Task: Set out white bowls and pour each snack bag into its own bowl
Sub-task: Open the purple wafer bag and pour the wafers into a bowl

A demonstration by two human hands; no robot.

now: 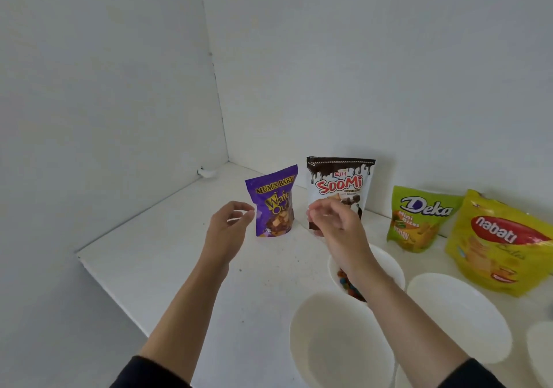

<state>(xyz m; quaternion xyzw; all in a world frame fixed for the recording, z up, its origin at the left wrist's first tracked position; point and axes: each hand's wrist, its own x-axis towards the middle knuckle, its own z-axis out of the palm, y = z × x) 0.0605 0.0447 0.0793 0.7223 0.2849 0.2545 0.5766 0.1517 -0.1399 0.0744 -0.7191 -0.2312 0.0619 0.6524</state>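
A purple wafer bag point(273, 205) stands upright on the white counter point(167, 253). My left hand point(229, 229) hovers just left of it, fingers apart, holding nothing. My right hand point(332, 220) is raised in front of the brown-and-white Soomi bag point(341, 181), fingers loosely curled and empty. Further right stand a green Deka bag point(419, 217) and a yellow Nabati bag point(502, 247). A white bowl point(386, 263) under my right forearm holds colourful snacks. An empty white bowl point(338, 342) sits nearest me, another empty bowl point(457, 313) to its right.
The counter fits into a corner of white walls; its left edge point(98, 280) drops off. A further white bowl point(541, 351) is cut off at the right frame edge. A small white object point(206, 172) lies in the far corner.
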